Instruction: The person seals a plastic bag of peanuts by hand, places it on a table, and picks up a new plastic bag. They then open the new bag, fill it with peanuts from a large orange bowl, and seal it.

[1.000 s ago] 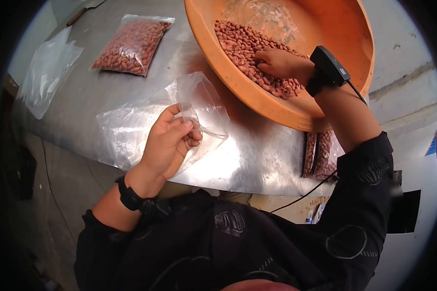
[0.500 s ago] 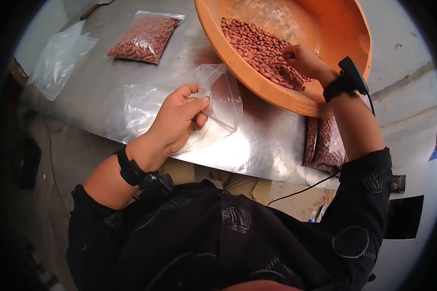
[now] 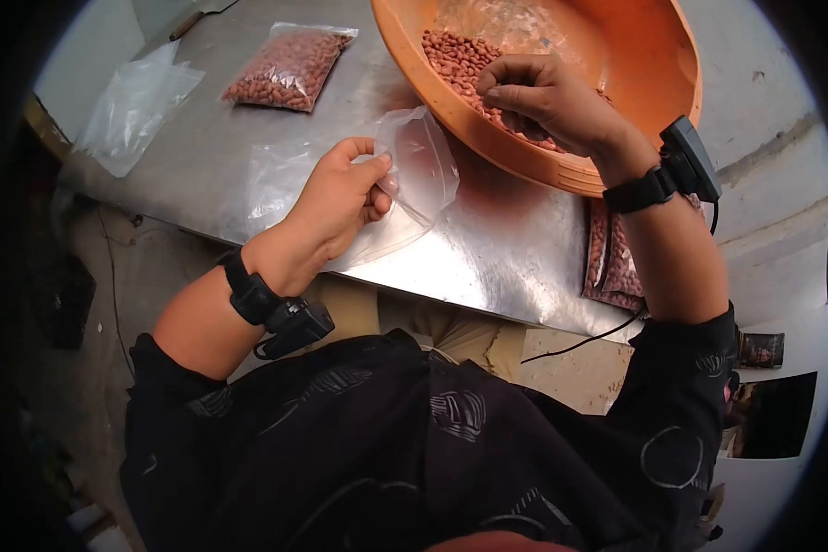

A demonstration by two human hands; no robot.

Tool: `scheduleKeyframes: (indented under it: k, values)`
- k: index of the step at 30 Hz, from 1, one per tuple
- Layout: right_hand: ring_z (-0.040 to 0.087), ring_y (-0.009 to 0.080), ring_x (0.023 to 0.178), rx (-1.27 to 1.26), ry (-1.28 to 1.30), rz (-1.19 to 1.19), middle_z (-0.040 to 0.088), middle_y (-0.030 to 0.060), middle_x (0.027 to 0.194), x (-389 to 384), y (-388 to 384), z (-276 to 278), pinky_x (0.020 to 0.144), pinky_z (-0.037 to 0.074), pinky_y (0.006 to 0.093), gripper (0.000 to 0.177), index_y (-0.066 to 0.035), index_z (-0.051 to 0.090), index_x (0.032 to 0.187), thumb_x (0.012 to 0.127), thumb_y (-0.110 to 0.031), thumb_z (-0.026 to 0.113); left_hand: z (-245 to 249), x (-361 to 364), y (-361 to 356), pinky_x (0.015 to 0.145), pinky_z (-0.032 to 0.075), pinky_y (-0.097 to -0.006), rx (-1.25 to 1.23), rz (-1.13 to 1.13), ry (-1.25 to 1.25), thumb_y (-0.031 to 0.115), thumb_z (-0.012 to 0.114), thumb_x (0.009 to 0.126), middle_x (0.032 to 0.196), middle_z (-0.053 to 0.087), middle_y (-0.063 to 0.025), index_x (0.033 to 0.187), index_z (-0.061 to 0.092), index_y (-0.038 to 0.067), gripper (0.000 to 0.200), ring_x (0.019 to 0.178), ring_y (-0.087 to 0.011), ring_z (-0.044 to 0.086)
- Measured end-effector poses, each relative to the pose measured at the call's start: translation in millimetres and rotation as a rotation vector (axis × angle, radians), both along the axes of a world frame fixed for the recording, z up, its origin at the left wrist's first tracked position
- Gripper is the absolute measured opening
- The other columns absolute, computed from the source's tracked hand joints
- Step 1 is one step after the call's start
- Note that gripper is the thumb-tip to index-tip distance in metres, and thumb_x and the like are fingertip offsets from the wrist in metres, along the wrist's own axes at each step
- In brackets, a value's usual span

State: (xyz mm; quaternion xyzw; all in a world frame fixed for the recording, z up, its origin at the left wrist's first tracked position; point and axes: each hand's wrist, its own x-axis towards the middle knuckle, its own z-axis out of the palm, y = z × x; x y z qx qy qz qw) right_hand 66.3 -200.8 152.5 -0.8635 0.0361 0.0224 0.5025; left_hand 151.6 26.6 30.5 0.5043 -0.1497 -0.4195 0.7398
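Observation:
My left hand (image 3: 345,193) pinches the edge of a clear plastic bag (image 3: 423,166), whose mouth stands partly open toward the basin. Another part of clear plastic (image 3: 271,179) lies on the metal table left of that hand. My right hand (image 3: 547,97) hangs above the orange basin (image 3: 524,166) near its front rim, with fingers curled downward. Whether anything sits inside those fingers is hidden. Reddish nuts (image 3: 455,60) lie in the basin, partly covered by the right hand.
A filled bag of nuts (image 3: 290,69) lies at the back of the metal table (image 3: 202,166). Flat empty bags (image 3: 138,106) are at the left, beside a knife-like tool (image 3: 189,23). More filled bags (image 3: 616,262) lie under the basin's right side.
My right hand has lifted from the nuts and moved left toward the bag. My left hand keeps its pinch on the bag, and the bag's mouth looks wider.

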Motion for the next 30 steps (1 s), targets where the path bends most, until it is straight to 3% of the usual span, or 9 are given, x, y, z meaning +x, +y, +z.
scheduleKeyframes:
  k: [3,10,13,17,20,23,25,27,30]
  values:
    - [0.047,0.0024,0.053,0.092,0.079,0.103,0.055,-0.0029,0.068,0.0,44.2,-24.1,0.045,0.037,0.0184,0.008,-0.007,0.063,0.092,0.091,-0.014,0.060,3.5,-10.3,-4.5,0.056,0.041,-0.0222,-0.050,0.046,0.013,0.015,0.054,0.094,0.077,0.055,-0.0020,0.111,0.047,0.007,0.019,0.058,-0.0090,0.050]
    - [0.049,0.0091,0.052,0.418,0.193,-0.223,0.053,0.0018,0.067,8.9,64.2,-72.3,0.044,0.038,0.0228,0.006,-0.003,0.060,0.084,0.086,-0.008,0.058,-1.1,-27.8,-9.9,0.056,0.042,-0.0224,-0.132,0.042,-0.028,0.016,0.052,0.095,0.078,0.056,-0.0019,0.109,0.045,0.010,0.017,0.058,-0.0097,0.050]
    - [0.052,0.0106,0.056,0.431,0.191,-0.300,0.055,0.0033,0.069,12.2,67.4,-81.7,0.048,0.041,0.0234,0.007,-0.002,0.061,0.087,0.086,-0.007,0.057,-1.0,-30.3,-13.5,0.055,0.042,-0.0225,-0.151,0.044,-0.073,0.016,0.052,0.095,0.077,0.056,-0.0022,0.109,0.044,0.010,0.017,0.058,-0.0097,0.050]
    - [0.056,0.0134,0.067,0.372,0.153,-0.277,0.060,0.0051,0.078,5.4,72.1,-72.8,0.059,0.047,0.0257,0.026,0.003,0.062,0.107,0.085,-0.007,0.056,-4.5,-24.8,-15.5,0.054,0.042,-0.0226,-0.193,0.053,-0.070,0.016,0.052,0.096,0.078,0.057,-0.0028,0.110,0.044,0.010,0.018,0.058,-0.0095,0.050]
    - [0.058,0.0132,0.076,0.309,0.126,-0.288,0.061,0.0060,0.084,0.1,73.0,-58.9,0.063,0.048,0.0253,0.031,0.003,0.060,0.113,0.085,-0.008,0.057,-8.8,-17.5,-14.9,0.052,0.041,-0.0223,-0.203,0.074,-0.057,0.016,0.051,0.096,0.079,0.057,-0.0037,0.112,0.044,0.010,0.018,0.058,-0.0089,0.050]
    - [0.059,0.0125,0.082,0.029,0.075,-0.090,0.062,0.0071,0.089,2.8,46.4,-29.8,0.068,0.050,0.0259,0.031,0.003,0.060,0.112,0.084,-0.010,0.059,-15.0,-12.8,-15.8,0.050,0.040,-0.0215,-0.186,0.084,-0.019,0.016,0.051,0.096,0.081,0.058,-0.0052,0.113,0.043,0.010,0.020,0.057,-0.0078,0.049]
    - [0.061,0.0117,0.089,-0.015,0.072,-0.166,0.062,0.0058,0.103,8.3,19.7,-5.1,0.076,0.050,0.0251,0.029,-0.001,0.059,0.115,0.090,-0.013,0.058,-22.1,-12.9,-15.7,0.048,0.039,-0.0208,-0.168,0.079,-0.004,0.018,0.050,0.096,0.082,0.059,-0.0061,0.113,0.043,0.010,0.020,0.056,-0.0069,0.049]
    - [0.061,0.0117,0.087,-0.200,0.023,-0.284,0.062,0.0053,0.103,17.7,-25.5,9.1,0.074,0.050,0.0261,0.029,-0.003,0.059,0.115,0.091,-0.019,0.058,-31.1,-15.0,-15.7,0.047,0.038,-0.0199,-0.153,0.072,-0.015,0.019,0.050,0.096,0.083,0.059,-0.0068,0.114,0.043,0.010,0.021,0.056,-0.0059,0.050]
    - [0.061,0.0158,0.088,-0.490,0.229,-0.409,0.061,0.0068,0.103,29.2,-102.0,16.0,0.073,0.052,0.0301,0.037,-0.003,0.058,0.117,0.089,-0.028,0.061,-39.5,-17.9,-16.7,0.046,0.038,-0.0186,-0.227,0.087,-0.070,0.022,0.050,0.097,0.083,0.059,-0.0075,0.114,0.043,0.010,0.021,0.058,-0.0052,0.051]
